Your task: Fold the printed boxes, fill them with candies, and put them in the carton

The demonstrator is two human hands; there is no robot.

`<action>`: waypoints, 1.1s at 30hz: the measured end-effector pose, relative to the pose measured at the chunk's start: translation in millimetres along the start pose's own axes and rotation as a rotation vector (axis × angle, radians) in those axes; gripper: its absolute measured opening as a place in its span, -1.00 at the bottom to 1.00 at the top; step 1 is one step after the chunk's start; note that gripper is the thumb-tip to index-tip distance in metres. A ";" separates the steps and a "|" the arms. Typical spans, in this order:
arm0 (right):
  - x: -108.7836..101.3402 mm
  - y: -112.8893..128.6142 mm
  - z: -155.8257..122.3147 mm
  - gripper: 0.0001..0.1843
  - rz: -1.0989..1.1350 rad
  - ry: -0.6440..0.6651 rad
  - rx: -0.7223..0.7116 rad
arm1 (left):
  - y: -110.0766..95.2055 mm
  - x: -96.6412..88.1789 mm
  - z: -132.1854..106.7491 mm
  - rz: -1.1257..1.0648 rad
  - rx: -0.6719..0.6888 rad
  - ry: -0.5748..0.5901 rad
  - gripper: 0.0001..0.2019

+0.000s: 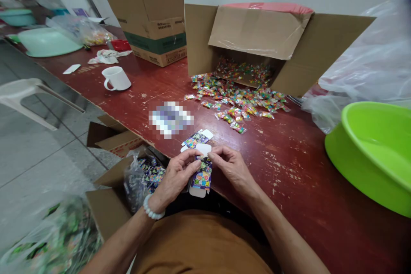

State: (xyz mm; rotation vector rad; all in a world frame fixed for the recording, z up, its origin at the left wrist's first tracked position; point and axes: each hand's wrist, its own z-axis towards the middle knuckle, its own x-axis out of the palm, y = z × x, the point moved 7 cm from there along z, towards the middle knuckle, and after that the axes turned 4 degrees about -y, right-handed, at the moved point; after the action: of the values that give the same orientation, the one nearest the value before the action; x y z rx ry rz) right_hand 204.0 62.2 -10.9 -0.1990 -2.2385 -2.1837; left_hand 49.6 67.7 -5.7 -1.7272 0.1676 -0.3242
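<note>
My left hand (175, 177) and my right hand (229, 165) both pinch a small colourful printed carton (201, 175) at the near edge of the red table (282, 158). Its white top flap stands open between my thumbs. Another flat printed carton (196, 139) lies on the table just beyond my fingers. A heap of small bright sweets (237, 102) spills out of a cardboard box (257, 38) lying on its side farther back.
A lime green basin (375, 154) sits at the right, with a clear plastic bag (366, 68) behind it. A white mug (116, 78), a second cardboard box (154, 21) and a pale green basin (45, 40) stand at the left. An open box of printed cartons (144, 177) rests below the table edge.
</note>
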 end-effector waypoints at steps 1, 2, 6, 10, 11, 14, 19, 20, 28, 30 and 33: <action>-0.6 0.1 0.5 -0.73 -0.004 0.046 0.022 | 0.0 1.7 -0.5 -0.010 -0.006 0.017 -0.73; -0.9 0.0 0.7 -0.73 -0.012 0.086 0.047 | -0.1 3.5 -1.1 -0.023 -0.013 0.030 -0.75; -0.5 -5.9 0.7 -0.68 -0.007 0.139 0.155 | -1.1 8.1 -3.7 -0.030 -0.022 0.069 -0.78; 1.5 -16.4 1.6 -0.56 0.210 0.092 0.247 | -5.1 6.3 -4.1 0.095 0.054 0.078 -0.80; 2.1 -17.1 1.8 -0.52 0.235 0.089 0.239 | -5.4 6.2 -4.0 0.112 0.068 0.083 -0.80; 4.0 -12.5 1.6 -0.70 0.149 0.112 0.129 | -4.4 5.7 -3.7 0.061 0.078 0.066 -0.74; -1.5 7.4 -4.3 -0.85 -0.088 0.003 -0.176 | 7.2 3.3 -3.9 -0.123 -0.084 0.003 -0.44; -1.3 12.0 -6.8 -0.85 -0.146 -0.008 -0.234 | 11.6 7.3 -5.2 -0.150 -0.158 0.052 -0.45; 10.2 19.1 -11.1 -0.83 -0.236 0.093 -0.248 | 21.7 20.2 -9.6 -0.240 -0.356 0.061 -0.38; 12.5 12.6 -6.2 -0.83 -0.105 0.126 -0.112 | 21.2 22.7 -7.7 -0.227 -0.348 0.057 -0.35; 16.6 5.9 -1.0 -0.75 0.078 0.172 0.064 | 20.9 24.8 -5.4 -0.209 -0.338 0.064 -0.30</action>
State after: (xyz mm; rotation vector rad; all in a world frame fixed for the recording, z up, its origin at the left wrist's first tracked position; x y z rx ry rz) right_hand 188.0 62.7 -3.4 -0.0928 -2.1662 -2.0040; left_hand 73.0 51.6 -22.4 -2.0761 0.0907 -0.5288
